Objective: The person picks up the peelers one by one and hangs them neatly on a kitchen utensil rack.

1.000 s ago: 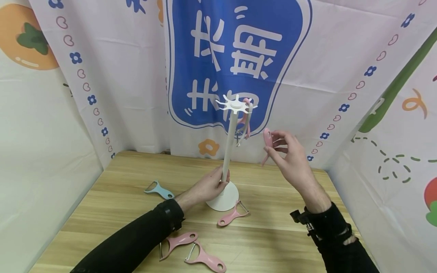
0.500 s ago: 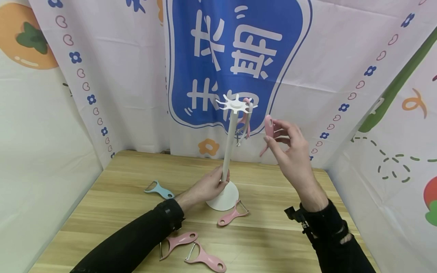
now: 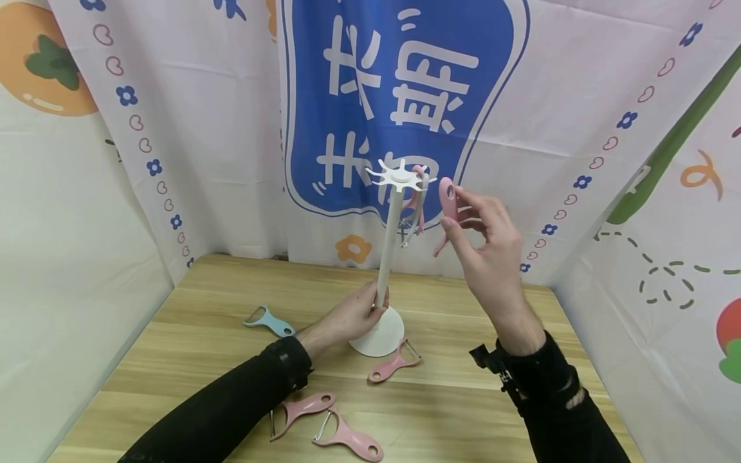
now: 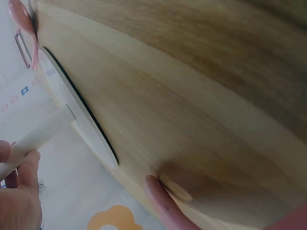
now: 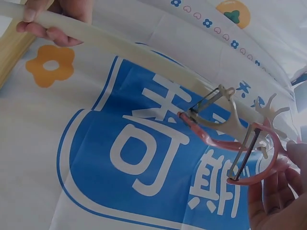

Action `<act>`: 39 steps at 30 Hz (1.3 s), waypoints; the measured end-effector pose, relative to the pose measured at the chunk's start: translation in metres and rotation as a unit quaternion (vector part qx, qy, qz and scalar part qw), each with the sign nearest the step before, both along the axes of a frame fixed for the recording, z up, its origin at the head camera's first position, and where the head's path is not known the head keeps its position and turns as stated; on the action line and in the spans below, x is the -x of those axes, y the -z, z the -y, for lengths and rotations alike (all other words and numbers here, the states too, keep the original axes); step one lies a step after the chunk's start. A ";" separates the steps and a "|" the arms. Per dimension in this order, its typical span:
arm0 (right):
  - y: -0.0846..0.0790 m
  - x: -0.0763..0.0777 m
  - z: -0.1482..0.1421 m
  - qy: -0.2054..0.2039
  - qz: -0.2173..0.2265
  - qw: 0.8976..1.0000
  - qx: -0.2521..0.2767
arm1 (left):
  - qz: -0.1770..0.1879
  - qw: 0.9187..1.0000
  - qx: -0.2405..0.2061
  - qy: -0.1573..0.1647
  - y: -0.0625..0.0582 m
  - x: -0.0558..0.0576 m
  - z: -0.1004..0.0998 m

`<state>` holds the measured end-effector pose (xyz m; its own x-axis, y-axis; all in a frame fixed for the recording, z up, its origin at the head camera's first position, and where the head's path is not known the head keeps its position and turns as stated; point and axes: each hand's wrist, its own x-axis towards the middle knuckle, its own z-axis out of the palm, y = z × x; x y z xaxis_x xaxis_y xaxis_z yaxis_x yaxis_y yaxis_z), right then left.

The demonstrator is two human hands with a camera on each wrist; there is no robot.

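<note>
we log the left hand (image 3: 350, 315) gripping the white stand (image 3: 390, 241) low down, its base (image 3: 379, 341) well inside the side edges of the table (image 3: 463, 379). we see the right hand (image 3: 492, 247) pinching a pink peeler (image 3: 447, 198), handle up; a narrow gap parts it from the hung peelers (image 3: 423, 196).

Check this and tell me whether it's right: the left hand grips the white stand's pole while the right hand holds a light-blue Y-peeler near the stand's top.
The colour is wrong: the right hand holds a pink Y-peeler near the top of the white stand, not a light-blue one, as the head view shows. The left hand does grip the pole.
</note>
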<state>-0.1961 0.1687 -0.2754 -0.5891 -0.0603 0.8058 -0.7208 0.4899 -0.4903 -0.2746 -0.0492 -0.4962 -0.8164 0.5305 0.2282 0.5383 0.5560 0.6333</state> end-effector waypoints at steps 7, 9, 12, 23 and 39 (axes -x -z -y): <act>0.000 0.004 0.010 0.004 -0.007 1.000 0.000 | -0.001 1.000 0.000 0.002 0.001 0.002 0.000; 0.002 0.008 0.010 0.004 -0.008 1.000 -0.001 | -0.005 1.000 0.001 0.003 0.002 0.002 0.000; 0.007 0.015 0.010 0.002 -0.009 1.000 -0.002 | -0.008 1.000 0.001 0.005 0.003 0.003 0.000; 0.018 0.024 0.016 -0.009 0.001 1.000 -0.005 | -0.008 1.000 -0.001 0.007 0.003 0.003 0.001; 0.032 0.030 0.024 -0.022 0.029 0.999 0.017 | -0.004 1.000 -0.005 0.006 0.004 0.002 0.001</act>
<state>-0.2263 0.1452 -0.3076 -0.6321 -0.0613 0.7725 -0.7116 0.4405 -0.5473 -0.2768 -0.0500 -0.4999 -0.8077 0.5385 0.2403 0.5504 0.5424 0.6347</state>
